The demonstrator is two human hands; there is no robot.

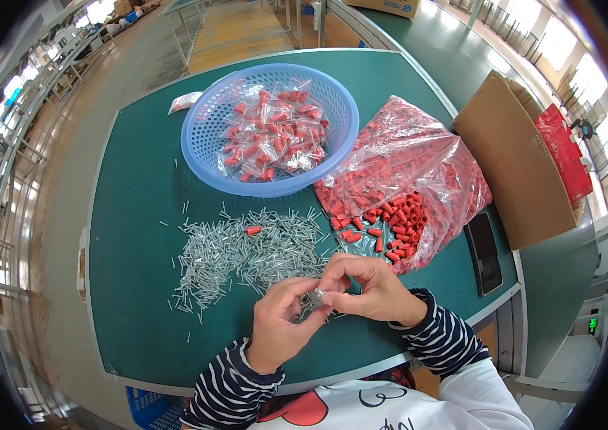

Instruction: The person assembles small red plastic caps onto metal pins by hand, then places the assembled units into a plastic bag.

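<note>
My left hand (279,320) and my right hand (370,292) meet over the near edge of a wide pile of small silvery screws (247,254). Between the closed fingertips of both is a small shiny bit (315,295), silvery or clear; whether it is screws or a scrap of plastic bag, I cannot make out. One red cap (253,231) lies on the screws. Beyond my right hand, loose red plastic caps (403,228) spill from the mouth of a large clear bag (419,154) full of them.
A blue perforated basket (196,154) behind the screws holds many small clear packets with red caps (275,136). To the right lie a black phone (484,254) and an open cardboard box (508,161). The green table (132,287) has a metal edge.
</note>
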